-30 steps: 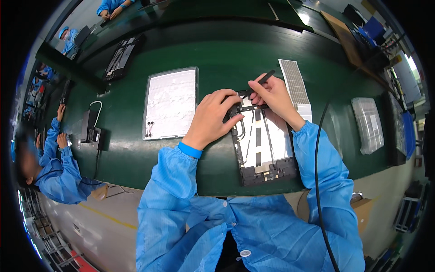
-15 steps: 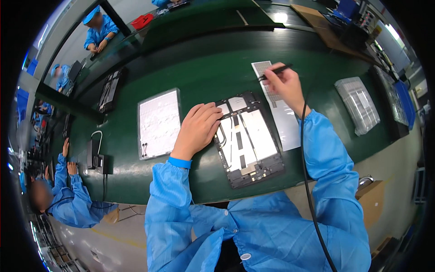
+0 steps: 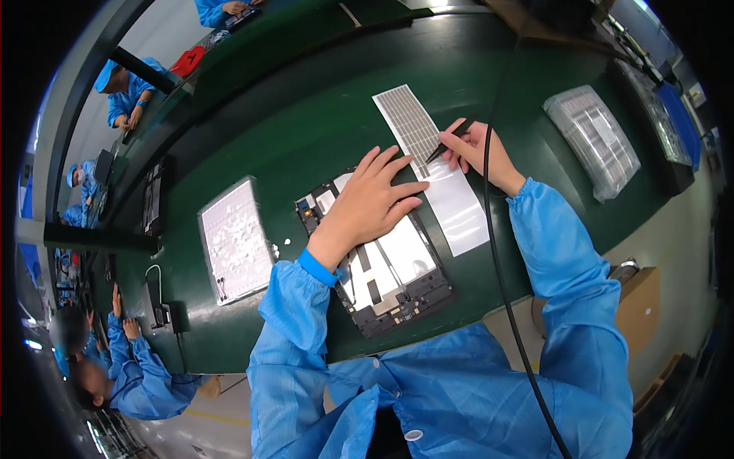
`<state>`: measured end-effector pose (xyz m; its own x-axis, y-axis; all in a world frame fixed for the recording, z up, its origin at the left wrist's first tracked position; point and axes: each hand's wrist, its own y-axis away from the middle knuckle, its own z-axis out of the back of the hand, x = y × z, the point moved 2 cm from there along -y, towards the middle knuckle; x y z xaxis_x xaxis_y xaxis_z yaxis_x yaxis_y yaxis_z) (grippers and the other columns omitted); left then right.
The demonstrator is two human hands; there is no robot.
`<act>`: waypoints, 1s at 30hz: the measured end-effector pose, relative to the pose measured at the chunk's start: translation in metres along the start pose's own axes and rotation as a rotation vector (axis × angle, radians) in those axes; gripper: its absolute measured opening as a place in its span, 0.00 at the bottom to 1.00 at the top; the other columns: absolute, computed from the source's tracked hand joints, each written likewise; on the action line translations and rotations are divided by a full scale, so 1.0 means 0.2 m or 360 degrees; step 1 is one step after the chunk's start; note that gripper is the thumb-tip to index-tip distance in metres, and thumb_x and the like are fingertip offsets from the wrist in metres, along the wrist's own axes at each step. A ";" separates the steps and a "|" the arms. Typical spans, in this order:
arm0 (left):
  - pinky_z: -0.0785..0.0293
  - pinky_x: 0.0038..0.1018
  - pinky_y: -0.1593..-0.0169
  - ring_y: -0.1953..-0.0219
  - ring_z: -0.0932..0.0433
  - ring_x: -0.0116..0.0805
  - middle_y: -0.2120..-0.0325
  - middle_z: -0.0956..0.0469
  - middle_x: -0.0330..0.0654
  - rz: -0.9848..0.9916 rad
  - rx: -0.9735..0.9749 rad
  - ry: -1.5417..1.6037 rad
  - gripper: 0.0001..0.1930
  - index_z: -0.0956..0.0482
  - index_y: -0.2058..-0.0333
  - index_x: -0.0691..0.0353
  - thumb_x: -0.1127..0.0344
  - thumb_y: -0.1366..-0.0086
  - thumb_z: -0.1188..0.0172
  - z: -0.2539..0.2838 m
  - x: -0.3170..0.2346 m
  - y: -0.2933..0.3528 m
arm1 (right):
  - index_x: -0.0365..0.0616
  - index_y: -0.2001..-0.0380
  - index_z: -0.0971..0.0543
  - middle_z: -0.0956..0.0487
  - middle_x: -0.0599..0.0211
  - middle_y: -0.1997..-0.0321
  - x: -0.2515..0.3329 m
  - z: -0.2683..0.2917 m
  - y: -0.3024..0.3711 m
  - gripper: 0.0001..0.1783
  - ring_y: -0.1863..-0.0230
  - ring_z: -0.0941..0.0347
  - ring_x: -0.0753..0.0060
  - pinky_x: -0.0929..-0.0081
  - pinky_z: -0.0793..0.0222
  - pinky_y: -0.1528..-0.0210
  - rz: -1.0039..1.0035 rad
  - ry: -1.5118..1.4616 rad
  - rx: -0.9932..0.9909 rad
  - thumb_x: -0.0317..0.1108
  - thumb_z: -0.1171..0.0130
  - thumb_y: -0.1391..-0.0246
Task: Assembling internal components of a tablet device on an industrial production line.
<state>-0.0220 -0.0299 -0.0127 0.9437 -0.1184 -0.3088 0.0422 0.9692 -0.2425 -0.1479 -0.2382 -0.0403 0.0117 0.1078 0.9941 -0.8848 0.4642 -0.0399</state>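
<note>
My right hand [image 3: 475, 151] is closed around black tweezers [image 3: 459, 131], their tips down at a sheet of small rectangular stickers [image 3: 413, 126]. The lower part of that sheet is bare and glossy. Over the opened tablet [image 3: 397, 294] lies my left hand [image 3: 367, 200], fingers spread, with its fingertips reaching to the sheet's edge. The tablet shows silvery panels, dark strips and black circuit parts; my left hand and sleeve hide part of it. Whether the tweezers grip a sticker is too small to tell.
Left of the tablet is a white tray [image 3: 237, 245] strewn with white scraps. A bubble-wrapped pack [image 3: 592, 141] lies to the right. A black cable [image 3: 501, 275] hangs in front of my right arm. A black adapter [image 3: 157, 310] sits at left, near a co-worker [image 3: 145, 375].
My left hand has moved from the tablet's edge across it toward the sticker sheet, fingers now spread. The tweezers have swung from pointing away to pointing down at the sheet. The view has shifted.
</note>
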 end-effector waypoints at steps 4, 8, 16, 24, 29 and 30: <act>0.51 0.49 0.26 0.31 0.39 0.53 0.39 0.29 0.49 0.0027 -0.0016 0.0002 0.15 0.17 0.47 0.44 0.56 0.29 0.46 0.00 0.00 -0.01 | 0.37 0.63 0.21 0.18 0.64 0.74 0.01 0.00 0.00 0.11 0.77 0.24 0.82 0.85 0.34 0.80 -0.0011 0.0072 0.0002 0.36 0.41 0.34; 0.51 0.49 0.26 0.32 0.39 0.52 0.39 0.29 0.49 -0.0005 -0.0049 0.0030 0.15 0.17 0.48 0.44 0.55 0.29 0.46 -0.01 0.01 -0.01 | 0.37 0.64 0.21 0.19 0.65 0.74 0.03 -0.02 -0.01 0.11 0.77 0.24 0.81 0.86 0.35 0.80 -0.0087 0.0117 0.0008 0.36 0.41 0.34; 0.53 0.50 0.26 0.32 0.39 0.52 0.40 0.30 0.52 -0.0067 -0.0116 0.0020 0.16 0.16 0.48 0.47 0.53 0.27 0.49 -0.01 0.03 0.05 | 0.38 0.64 0.23 0.22 0.69 0.77 -0.01 -0.05 -0.06 0.12 0.80 0.27 0.81 0.84 0.36 0.80 0.0161 -0.0206 -0.0365 0.38 0.41 0.34; 0.29 0.38 0.47 0.53 0.23 0.45 0.58 0.21 0.41 0.0429 -0.0737 0.0162 0.05 0.19 0.64 0.60 0.70 0.38 0.40 0.22 0.09 0.32 | 0.46 0.65 0.23 0.25 0.78 0.77 0.08 -0.42 -0.25 0.13 0.82 0.34 0.89 0.88 0.43 0.81 -0.0023 -0.0113 0.0104 0.44 0.43 0.32; 0.29 0.37 0.47 0.52 0.24 0.45 0.55 0.22 0.42 0.0531 -0.0802 0.0290 0.07 0.20 0.60 0.61 0.72 0.36 0.41 0.15 0.12 0.38 | 0.45 0.68 0.23 0.26 0.79 0.80 0.06 -0.46 -0.26 0.16 0.83 0.36 0.90 0.88 0.44 0.81 -0.0032 -0.0097 0.0207 0.46 0.40 0.35; 0.28 0.36 0.47 0.51 0.24 0.45 0.53 0.21 0.42 0.0455 -0.0789 0.0236 0.08 0.19 0.58 0.61 0.72 0.36 0.41 0.15 0.12 0.37 | 0.46 0.68 0.23 0.26 0.79 0.80 0.06 -0.45 -0.26 0.16 0.83 0.37 0.91 0.88 0.45 0.82 -0.0032 -0.0106 0.0178 0.47 0.40 0.35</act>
<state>0.0138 0.0459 -0.0111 0.8378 0.0691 -0.5415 -0.3989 0.7547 -0.5209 -0.0602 -0.1810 -0.0363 0.0023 0.0393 0.9992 -0.9311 0.3644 -0.0122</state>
